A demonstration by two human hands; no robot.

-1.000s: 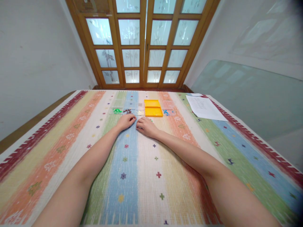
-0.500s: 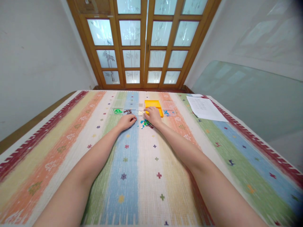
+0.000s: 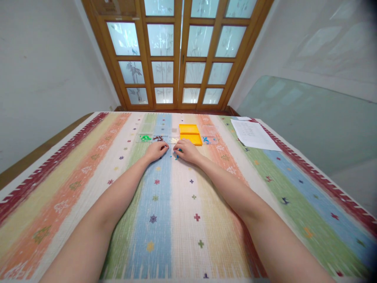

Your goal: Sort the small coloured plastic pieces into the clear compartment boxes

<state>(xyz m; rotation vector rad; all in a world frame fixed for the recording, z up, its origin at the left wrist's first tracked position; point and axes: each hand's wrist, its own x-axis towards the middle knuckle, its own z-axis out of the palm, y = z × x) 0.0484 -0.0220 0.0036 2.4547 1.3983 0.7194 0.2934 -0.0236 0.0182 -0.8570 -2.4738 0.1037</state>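
Head: right hand (image 3: 187, 151) back over loose pieces (image 3: 177, 157)

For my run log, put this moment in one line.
left hand: near clear plastic box of brown pieces; right hand: near small blue pieces on striped cloth; rectangular yellow plastic box: open

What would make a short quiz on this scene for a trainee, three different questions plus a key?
1. What colour are the small pieces in the leftmost clear box?
A) blue
B) green
C) brown

2. True or false: the yellow box stands open.

3. Fill in: of the person's two hands, the ____ one is nearer the yellow box.

Key:
1. B
2. True
3. right (the right hand)
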